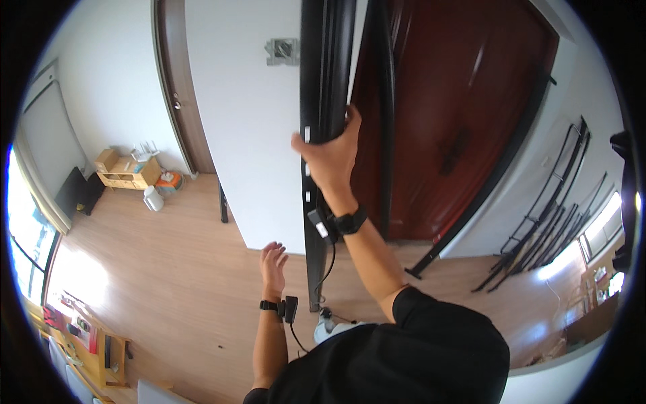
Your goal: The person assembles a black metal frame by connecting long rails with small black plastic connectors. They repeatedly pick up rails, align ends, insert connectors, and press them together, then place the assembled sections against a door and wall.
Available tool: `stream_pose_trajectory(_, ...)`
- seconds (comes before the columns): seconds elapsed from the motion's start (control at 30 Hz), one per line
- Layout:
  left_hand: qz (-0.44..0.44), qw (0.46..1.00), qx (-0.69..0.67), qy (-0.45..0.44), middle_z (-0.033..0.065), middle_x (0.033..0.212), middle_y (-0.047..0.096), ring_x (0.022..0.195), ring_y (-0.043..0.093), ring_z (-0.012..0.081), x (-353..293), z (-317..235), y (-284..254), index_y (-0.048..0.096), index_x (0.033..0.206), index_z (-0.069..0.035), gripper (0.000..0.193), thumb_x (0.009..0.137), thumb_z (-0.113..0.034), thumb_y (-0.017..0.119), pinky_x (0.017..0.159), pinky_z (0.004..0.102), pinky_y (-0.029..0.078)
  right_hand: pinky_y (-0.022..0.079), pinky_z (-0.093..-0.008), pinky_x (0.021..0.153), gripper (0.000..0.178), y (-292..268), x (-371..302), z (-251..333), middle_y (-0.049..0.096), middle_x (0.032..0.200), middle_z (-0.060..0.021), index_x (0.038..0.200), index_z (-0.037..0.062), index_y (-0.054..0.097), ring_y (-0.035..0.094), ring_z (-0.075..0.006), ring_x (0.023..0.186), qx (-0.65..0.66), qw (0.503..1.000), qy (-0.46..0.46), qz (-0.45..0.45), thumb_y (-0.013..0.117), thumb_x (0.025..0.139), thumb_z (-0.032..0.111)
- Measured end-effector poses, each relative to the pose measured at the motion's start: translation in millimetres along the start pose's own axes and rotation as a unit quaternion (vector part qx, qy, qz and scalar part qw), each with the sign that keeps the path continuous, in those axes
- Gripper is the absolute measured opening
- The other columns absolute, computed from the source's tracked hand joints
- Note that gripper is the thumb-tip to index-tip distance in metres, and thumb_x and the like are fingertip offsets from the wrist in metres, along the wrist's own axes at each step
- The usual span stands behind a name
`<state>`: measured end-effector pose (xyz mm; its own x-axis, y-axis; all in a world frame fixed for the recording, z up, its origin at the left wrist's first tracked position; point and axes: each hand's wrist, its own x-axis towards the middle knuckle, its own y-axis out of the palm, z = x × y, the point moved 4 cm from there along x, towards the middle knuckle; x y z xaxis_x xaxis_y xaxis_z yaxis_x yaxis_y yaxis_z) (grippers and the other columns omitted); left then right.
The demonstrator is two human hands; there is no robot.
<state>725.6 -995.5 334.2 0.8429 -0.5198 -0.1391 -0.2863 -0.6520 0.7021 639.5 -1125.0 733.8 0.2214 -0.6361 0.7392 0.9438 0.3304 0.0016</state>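
My right hand [334, 158] is wrapped round a tall black metal post [326, 67], thumb on its left side and fingers reaching round the right. The post stands upright, and its lower end comes down to the floor near my foot. Small white marks run along its left face. Lower and to the left, my left hand [272, 268] hangs in the air with loosely bent fingers and nothing in it. Each wrist carries a black strap with a small cabled box. Behind the post are a white wall panel [235, 121] and a curved black tube [385, 135].
A dark red door [464, 101] is behind at the right. Several black metal frames [548, 202] lean on the right wall. A low wooden cabinet [131, 174] and a white kettle-like container [153, 199] are far left. A wooden table [108, 363] stands near left.
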Motion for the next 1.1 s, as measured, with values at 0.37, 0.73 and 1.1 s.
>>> stream_pose_trajectory(0.37,0.165,0.918,0.241,0.270,0.0065,0.095,0.057,0.088,0.050,0.0133,78.6,-97.6,163.9,0.045,0.136,0.005,0.049,0.113,-0.038,0.040,0.078,0.0312,0.045,0.058,-0.0384,0.082,0.104,85.7,15.5,-57.4,0.060,0.110,-0.0157,0.143,-0.0073,0.037,0.066,-0.0227,0.097,-0.074,0.996,-0.024,-0.036,0.092,0.068,0.041)
stream_pose_trajectory(0.73,0.154,0.869,0.309,0.354,0.0189,0.086,0.068,0.081,0.061,0.0234,180.9,-124.5,152.2,0.062,0.117,0.010,0.063,0.111,-0.043,0.028,0.073,0.0395,0.048,0.042,-0.0302,0.084,0.077,138.4,70.1,-206.9,0.066,0.093,-0.0022,0.108,0.0054,0.070,0.057,-0.0126,0.086,0.288,0.896,0.233,0.244,0.030,0.104,0.071)
stream_pose_trajectory(1.1,0.194,0.900,0.279,0.273,-0.0001,0.065,0.044,0.067,0.039,0.0116,267.3,-147.3,140.0,0.049,0.074,0.002,0.064,0.112,-0.046,0.029,0.058,0.0355,0.033,0.047,-0.0309,0.089,0.086,190.9,59.2,-186.5,0.066,0.089,-0.0082,0.105,-0.0065,0.069,0.059,-0.0174,0.088,0.122,0.964,0.232,0.050,0.018,0.109,0.062)
